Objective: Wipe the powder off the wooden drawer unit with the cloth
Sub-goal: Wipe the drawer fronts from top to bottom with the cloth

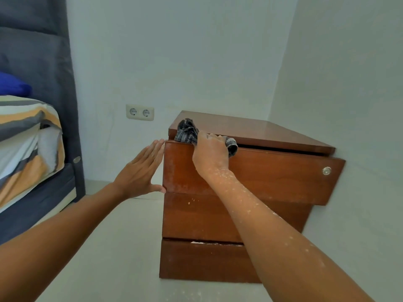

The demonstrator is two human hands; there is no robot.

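Two hands meet the wooden drawer unit [250,177]: right hand [210,153], flecked with white powder, grips the bunched dark cloth [187,131] on the top drawer's upper edge; left hand [141,168], fingers straight together, presses flat against the unit's left side.

The right hand [210,152], dusted with white powder [226,176], grips a crumpled dark cloth [187,131] on the pulled-out top drawer's [272,171] upper edge of the wooden drawer unit [207,216], while the left hand [141,171], fingers straight, presses the drawer's corner at nine o'clock.
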